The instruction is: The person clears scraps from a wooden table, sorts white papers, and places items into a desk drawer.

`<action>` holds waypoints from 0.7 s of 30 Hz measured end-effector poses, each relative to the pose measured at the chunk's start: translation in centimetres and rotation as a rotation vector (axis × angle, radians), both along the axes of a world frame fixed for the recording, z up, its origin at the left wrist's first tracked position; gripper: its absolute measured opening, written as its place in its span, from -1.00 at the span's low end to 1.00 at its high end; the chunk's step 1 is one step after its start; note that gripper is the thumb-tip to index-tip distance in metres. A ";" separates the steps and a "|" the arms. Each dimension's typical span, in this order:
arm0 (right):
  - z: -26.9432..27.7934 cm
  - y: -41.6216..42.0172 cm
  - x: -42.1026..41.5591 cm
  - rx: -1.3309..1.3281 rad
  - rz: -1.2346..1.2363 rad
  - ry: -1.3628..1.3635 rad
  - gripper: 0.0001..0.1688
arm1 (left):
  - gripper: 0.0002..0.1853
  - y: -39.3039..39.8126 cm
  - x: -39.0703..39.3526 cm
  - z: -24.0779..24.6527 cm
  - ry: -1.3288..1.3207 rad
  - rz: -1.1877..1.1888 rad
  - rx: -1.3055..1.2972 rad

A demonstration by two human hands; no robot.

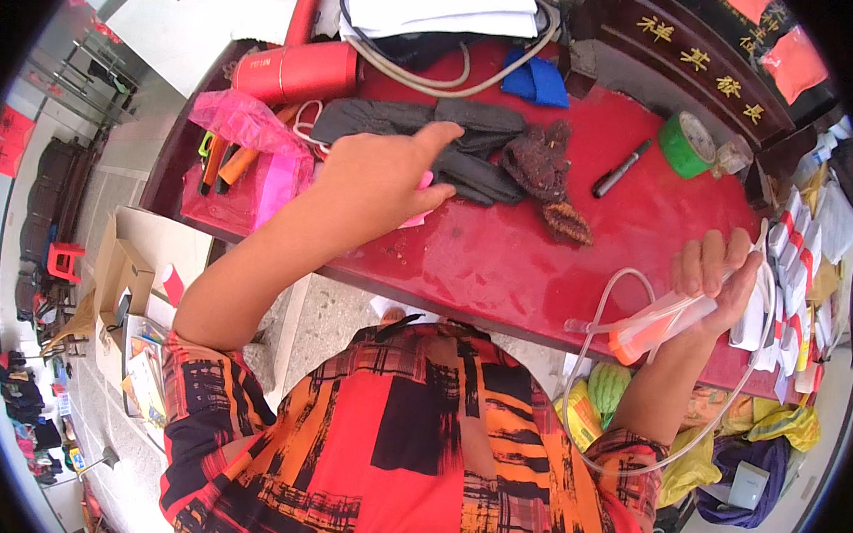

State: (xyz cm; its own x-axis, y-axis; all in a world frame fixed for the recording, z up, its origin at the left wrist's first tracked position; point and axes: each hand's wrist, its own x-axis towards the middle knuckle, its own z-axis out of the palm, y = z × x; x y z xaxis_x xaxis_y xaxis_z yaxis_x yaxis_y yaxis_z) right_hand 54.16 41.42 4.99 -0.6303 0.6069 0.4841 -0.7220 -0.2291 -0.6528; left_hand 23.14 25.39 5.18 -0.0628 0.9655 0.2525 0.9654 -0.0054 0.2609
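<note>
My left hand [388, 174] is over the left middle of the red tabletop [470, 254], thumb and index finger apart, above a folded black cloth item [419, 121]. Something pink shows partly beneath its palm; whether the fingers touch it is hidden. At the right edge of the table my right hand [715, 278] is closed around a clear plastic piece with an orange part [629, 342] and thin clear tubing [598, 304]. The tubing loops down past the forearm. Dark brown dried clumps [540, 160] lie just right of the black cloth.
A red hair dryer [299, 72] and pink plastic bag [239, 123] lie left. White papers [440, 7], cables and a blue folded item [536, 78] are at the back. Right are a marker [622, 168], green tape [686, 144] and stacked packets [794, 286]. A watermelon [608, 392] sits below.
</note>
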 end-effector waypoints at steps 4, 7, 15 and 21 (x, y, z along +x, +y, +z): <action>-0.8 0.0 1.1 0.042 -0.011 -0.009 -0.62 | -0.65 2.5 -0.5 0.3 0.282 -0.071 -0.127; -0.7 -0.1 1.2 0.010 -0.058 -0.015 -0.62 | -0.75 3.7 -1.6 -0.1 0.301 -0.133 -0.064; -1.2 0.2 1.0 -0.031 -0.134 -0.045 -0.62 | -0.82 3.8 -5.9 7.7 -0.355 -0.051 0.234; -1.2 0.2 0.0 -0.033 -0.173 -0.104 -0.65 | -0.76 5.3 -11.0 8.1 -1.649 -0.018 0.196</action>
State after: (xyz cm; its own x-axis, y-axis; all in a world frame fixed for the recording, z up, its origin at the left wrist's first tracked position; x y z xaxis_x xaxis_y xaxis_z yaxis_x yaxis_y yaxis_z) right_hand 54.16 41.61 3.80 -0.5606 0.7250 0.4001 -0.6817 -0.1297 -0.7201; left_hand 12.16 30.67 13.32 -0.3582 0.9328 0.0405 -0.3294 -0.1668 0.9294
